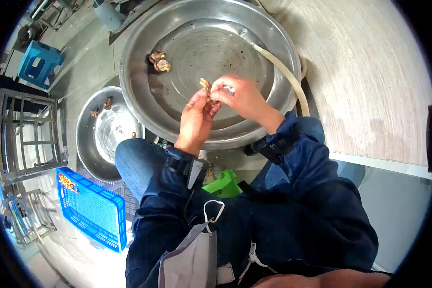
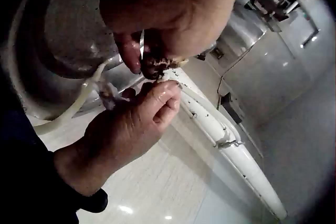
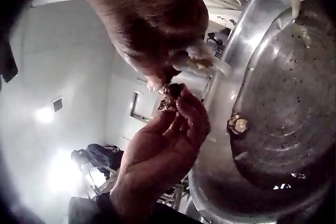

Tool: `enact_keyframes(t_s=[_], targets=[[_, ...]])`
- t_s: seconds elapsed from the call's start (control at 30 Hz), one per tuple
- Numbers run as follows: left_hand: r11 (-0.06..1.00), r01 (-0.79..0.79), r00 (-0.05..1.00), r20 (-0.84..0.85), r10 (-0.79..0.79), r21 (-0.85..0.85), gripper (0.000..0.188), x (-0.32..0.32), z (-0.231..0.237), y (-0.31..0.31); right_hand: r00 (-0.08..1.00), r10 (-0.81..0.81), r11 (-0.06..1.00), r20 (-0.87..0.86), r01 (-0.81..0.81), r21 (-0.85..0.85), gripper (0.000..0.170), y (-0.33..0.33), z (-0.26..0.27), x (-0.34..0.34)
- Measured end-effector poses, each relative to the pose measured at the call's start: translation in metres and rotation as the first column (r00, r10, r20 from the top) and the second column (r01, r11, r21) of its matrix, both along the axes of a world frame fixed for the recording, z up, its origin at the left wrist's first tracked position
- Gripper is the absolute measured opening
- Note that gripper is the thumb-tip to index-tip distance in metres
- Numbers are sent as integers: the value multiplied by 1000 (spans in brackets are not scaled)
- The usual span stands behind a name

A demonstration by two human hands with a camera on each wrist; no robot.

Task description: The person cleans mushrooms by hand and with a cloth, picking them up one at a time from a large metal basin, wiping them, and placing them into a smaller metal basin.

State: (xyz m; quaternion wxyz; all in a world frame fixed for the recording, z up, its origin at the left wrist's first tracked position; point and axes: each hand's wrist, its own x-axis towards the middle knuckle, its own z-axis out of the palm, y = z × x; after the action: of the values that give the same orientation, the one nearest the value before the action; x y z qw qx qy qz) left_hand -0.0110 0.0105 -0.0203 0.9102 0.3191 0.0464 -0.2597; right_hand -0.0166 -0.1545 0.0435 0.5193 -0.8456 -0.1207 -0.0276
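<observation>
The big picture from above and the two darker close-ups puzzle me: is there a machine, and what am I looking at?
There is no machine working here, just a person's bare left hand and right hand. The big picture comes from a camera worn on the head, looking down. The other two come from cameras worn on the left and right wrists, so they show the hands close up. The fingers of both hands pinch a small knobbly lump over a large metal basin; I can't tell exactly what it is. More brown lumps lie in that basin, and a pale hose reaches in. To the left, a smaller basin holds a few brown pieces, and a blue crate holds yellowish pieces.
</observation>
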Motion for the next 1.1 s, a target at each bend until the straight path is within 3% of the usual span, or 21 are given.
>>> enact_keyframes(t_s=[0.23,0.4,0.5,0.53,0.67,0.8,0.9,0.93,1.03,1.07,1.1], targets=[[994,75,994,-81,-69,76,28,-1,17,0,975,-84,978,206,120,-170,20,3,0,1],[992,-10,981,-189,34,123,26,1,24,-3,998,57,994,26,-54,-92,18,4,7,-3],[995,54,993,-109,-45,79,27,2,10,1,962,-27,970,271,91,-225,19,5,2,0],[996,69,996,-64,-65,56,29,3,5,2,976,-79,961,204,129,-246,19,3,-5,0],[993,-30,998,-58,37,116,29,0,16,-4,991,86,989,100,-72,-133,16,12,3,-9],[994,-16,999,-39,21,112,29,1,7,-4,980,-100,962,172,139,-236,17,6,-5,-1],[989,-29,998,-52,37,146,31,0,19,-5,968,9,982,251,40,-187,17,6,1,-1],[983,-42,996,-68,55,180,32,0,23,-7,976,100,974,194,-56,-221,17,9,4,-7],[983,-34,998,-54,45,180,33,-2,20,-4,951,39,949,307,60,-308,17,9,-10,-4],[987,-25,999,-36,31,158,33,-1,15,-3,986,-68,961,152,106,-254,16,5,-4,-2],[991,-16,1000,-17,19,136,33,0,11,-2,984,-46,965,175,89,-248,16,2,-4,-1]])
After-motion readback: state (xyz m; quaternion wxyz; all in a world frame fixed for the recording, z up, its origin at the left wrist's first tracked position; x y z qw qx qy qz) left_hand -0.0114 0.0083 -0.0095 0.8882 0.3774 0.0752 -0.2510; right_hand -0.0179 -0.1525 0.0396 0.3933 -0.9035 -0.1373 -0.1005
